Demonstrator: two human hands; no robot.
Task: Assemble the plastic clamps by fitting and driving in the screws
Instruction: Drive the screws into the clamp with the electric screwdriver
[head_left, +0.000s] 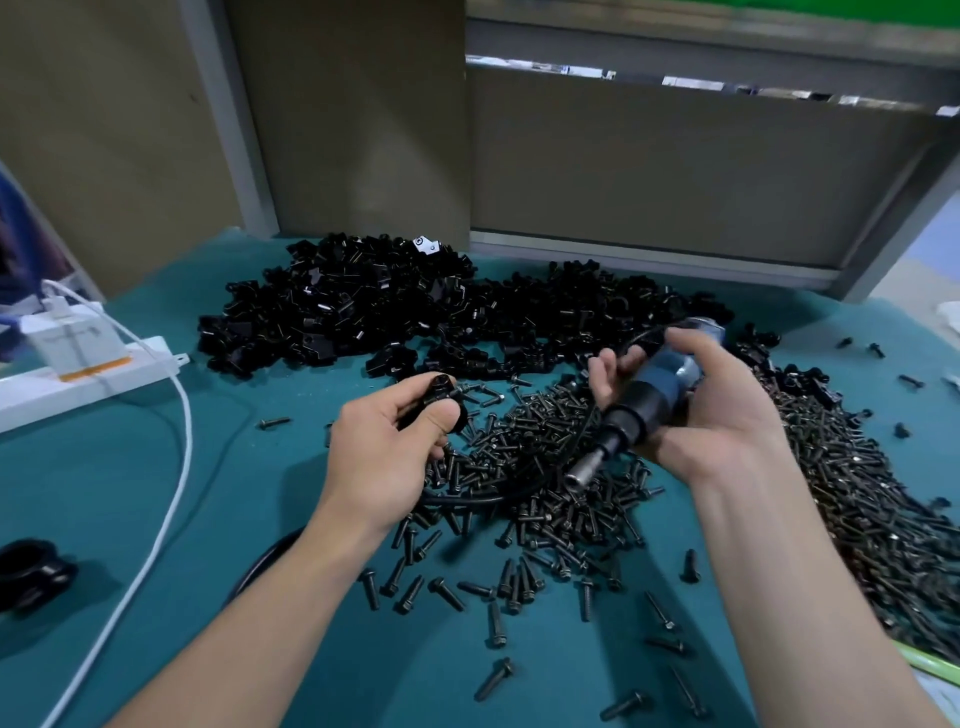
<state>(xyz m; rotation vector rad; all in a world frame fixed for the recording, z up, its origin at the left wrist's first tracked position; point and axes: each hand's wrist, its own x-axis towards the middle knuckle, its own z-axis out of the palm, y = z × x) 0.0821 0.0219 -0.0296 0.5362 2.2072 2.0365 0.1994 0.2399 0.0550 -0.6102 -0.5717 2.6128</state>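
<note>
Judging by the heaps, most of the work is still to be done. The left hand (395, 441) has its grip clamped on one black plastic clamp (439, 395), held just above the desk (234, 519) at the left edge of the loose screws (545, 483). A screw seems to stick out of the clamp's right side, though blur leaves that unsure. The right hand (727, 410) has its grip wrapped round a blue electric screwdriver (660, 387). The driver's socket tip (576, 475) points down and left over the screws, apart from the clamp, so this piece is not yet driven. On the far side lies a big clamp pile (374, 312), apparently unassembled. A lone ring-shaped clamp (31, 571) at the near left may be a finished one.
</note>
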